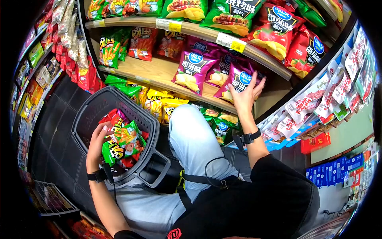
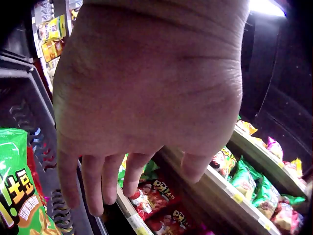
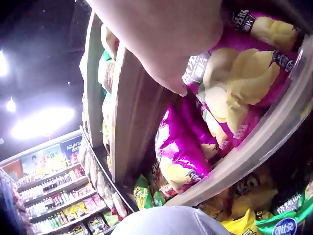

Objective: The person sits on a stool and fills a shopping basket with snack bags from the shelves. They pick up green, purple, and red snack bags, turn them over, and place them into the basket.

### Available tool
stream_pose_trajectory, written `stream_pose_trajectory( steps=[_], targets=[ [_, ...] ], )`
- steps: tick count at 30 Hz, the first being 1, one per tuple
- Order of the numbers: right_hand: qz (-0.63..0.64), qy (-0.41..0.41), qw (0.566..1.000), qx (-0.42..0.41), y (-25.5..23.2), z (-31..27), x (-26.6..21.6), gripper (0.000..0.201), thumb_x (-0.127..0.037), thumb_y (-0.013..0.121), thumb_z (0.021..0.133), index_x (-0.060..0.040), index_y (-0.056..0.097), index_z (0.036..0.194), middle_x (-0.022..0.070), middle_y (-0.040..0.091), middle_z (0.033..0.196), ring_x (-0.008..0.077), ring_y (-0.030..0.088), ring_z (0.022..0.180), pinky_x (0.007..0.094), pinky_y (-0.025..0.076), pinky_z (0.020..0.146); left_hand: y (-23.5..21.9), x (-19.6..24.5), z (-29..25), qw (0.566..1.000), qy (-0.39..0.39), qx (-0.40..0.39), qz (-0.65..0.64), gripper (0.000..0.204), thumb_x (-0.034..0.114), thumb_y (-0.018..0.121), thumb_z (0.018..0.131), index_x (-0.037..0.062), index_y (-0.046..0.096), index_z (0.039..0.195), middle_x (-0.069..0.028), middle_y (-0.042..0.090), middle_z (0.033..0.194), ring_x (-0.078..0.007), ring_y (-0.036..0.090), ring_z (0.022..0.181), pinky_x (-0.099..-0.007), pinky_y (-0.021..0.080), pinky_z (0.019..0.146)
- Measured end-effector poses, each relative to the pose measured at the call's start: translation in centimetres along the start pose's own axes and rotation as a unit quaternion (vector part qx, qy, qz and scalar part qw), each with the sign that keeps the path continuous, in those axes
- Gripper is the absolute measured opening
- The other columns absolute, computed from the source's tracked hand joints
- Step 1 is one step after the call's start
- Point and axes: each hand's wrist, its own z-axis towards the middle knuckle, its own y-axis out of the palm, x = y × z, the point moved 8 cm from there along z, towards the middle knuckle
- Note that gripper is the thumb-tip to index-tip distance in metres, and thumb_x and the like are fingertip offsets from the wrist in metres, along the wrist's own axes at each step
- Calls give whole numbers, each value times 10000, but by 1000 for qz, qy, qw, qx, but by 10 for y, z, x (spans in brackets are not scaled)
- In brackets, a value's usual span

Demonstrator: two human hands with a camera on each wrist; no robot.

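My right hand (image 1: 247, 96) is at a purple potato chip bag (image 1: 238, 83) on the middle shelf, thumb and fingers spread over its front. In the right wrist view, the thumb lies beside the purple chip bag (image 3: 239, 93), while the other fingertips are hidden. Over the grey shopping basket (image 1: 156, 131), my left hand (image 1: 96, 143) hangs beside a green snack bag (image 1: 125, 139), which lies on red bags inside. The left wrist view shows my left hand (image 2: 151, 93) with fingers loosely extended downward and nothing held.
More purple chip bags (image 1: 195, 67) stand left along the shelf (image 1: 143, 73). Red and green snack bags (image 1: 141, 43) sit farther left. Above runs another shelf edge (image 1: 199, 30) with price tags. My bent knee (image 1: 189, 123) is between basket and shelf. Hanging white packets (image 1: 302, 105) line the right side.
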Motion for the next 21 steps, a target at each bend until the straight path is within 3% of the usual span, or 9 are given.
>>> stream_pose_trajectory(
  steps=[1, 5, 14, 18, 21],
  targets=[
    [14, -8, 1000, 0, 2, -2, -3, 1101, -314, 935, 746, -97, 305, 1623, 376, 54, 1655, 545, 107, 1548, 581, 214, 1258, 0, 2, -1, 1000, 0, -3, 5, 466, 384, 546, 1075, 30, 607, 1372, -98, 644, 1348, -207, 657, 1137, -374, 519, 971],
    [45, -38, 998, -16, 12, -7, -17, 950, -303, 931, 748, -92, 460, 1546, 360, 59, 1662, 550, 149, 1536, 580, 245, 1247, 1, 5, -3, 1000, -1, 6, 11, 464, 381, 553, 1072, 27, 608, 1367, -101, 644, 1349, -204, 652, 1139, -380, 512, 987],
    [30, -38, 999, -14, 33, -10, -29, 949, -283, 924, 745, -105, 436, 1539, 331, 87, 1662, 541, 196, 1510, 593, 275, 1229, -2, 1, -2, 1000, -16, 6, 22, 476, 384, 562, 1072, 24, 603, 1380, -97, 651, 1340, -213, 654, 1164, -391, 491, 1019],
    [-3, -44, 999, 2, 32, -12, -27, 1000, -343, 896, 781, -78, 358, 1581, 342, 129, 1658, 519, 185, 1534, 625, 220, 1232, -7, -5, 2, 1000, -14, -1, 19, 460, 378, 565, 1074, 31, 613, 1372, -86, 660, 1316, -201, 633, 1172, -365, 492, 1004],
    [17, -153, 986, 60, 19, -17, -42, 947, -324, 869, 817, -68, 363, 1576, 325, 196, 1653, 500, 202, 1538, 620, 195, 1239, -28, -20, 11, 998, 22, 39, 31, 398, 334, 588, 1070, 9, 659, 1288, -72, 685, 1230, -158, 627, 1128, -321, 493, 970]
  ],
)
